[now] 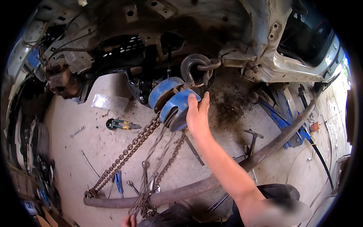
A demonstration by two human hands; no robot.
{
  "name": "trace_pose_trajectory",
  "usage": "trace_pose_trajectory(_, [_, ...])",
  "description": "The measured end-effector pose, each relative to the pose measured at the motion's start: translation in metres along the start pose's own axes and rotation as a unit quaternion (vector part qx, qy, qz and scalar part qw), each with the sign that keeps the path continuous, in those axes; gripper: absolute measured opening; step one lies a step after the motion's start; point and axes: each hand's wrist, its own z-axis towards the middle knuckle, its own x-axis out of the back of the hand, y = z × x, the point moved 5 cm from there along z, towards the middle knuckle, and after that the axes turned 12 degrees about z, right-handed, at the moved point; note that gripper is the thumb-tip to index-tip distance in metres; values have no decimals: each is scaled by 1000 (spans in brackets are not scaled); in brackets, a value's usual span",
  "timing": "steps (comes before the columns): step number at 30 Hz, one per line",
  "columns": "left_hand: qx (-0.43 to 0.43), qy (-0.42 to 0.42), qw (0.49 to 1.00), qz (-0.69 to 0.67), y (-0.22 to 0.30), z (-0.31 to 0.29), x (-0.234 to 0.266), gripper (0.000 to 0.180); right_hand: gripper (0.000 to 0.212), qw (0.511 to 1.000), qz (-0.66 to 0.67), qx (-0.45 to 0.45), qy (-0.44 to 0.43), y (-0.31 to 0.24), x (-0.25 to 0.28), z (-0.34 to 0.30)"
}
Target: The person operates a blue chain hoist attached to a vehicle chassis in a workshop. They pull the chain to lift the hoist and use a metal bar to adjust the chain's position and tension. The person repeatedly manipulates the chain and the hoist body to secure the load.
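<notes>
A blue chain hoist (pixel 178 108) hangs tilted under the car body, its large rusty hook (pixel 186 70) linked to a heavy metal ring (pixel 210 66). My right hand (pixel 197 115) grips the hoist's near side, thumb on the blue casing and the other fingers partly hidden. A rusty load chain (pixel 130 151) slants from the hoist to the left end of a long metal pipe (pixel 181 191). Thinner hand chain (pixel 145 189) drops in a tangle over the pipe. At the lower edge my left hand (pixel 129 220), only partly visible, closes on those strands.
Green-handled pliers (pixel 123 124), a wrench (pixel 78 131) and blue-handled pliers (pixel 119 183) lie on the concrete floor. A hammer (pixel 252 139) is beyond the pipe, near a blue jack (pixel 297 132). Car parts (pixel 22 125) line the left side. The car body (pixel 211 22) overhangs everything.
</notes>
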Motion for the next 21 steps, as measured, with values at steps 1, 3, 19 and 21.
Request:
trace_pose_trajectory(1, [31,44,995,82,-61,-3,67,38,80,1000,9,8,2,2,-2,1])
trace_pose_trajectory(3, [82,135,783,602,-11,-88,88,44,80,1000,10,13,10,9,-3,0])
trace_pose_trajectory(19, [-353,1,802,482,140,17,-85,22,82,1000,-1,9,-10,12,3,0])
trace_pose_trajectory(21, [-437,-138,791,407,194,17,-192,38,82,1000,-7,10,-20,13,-1,-1])
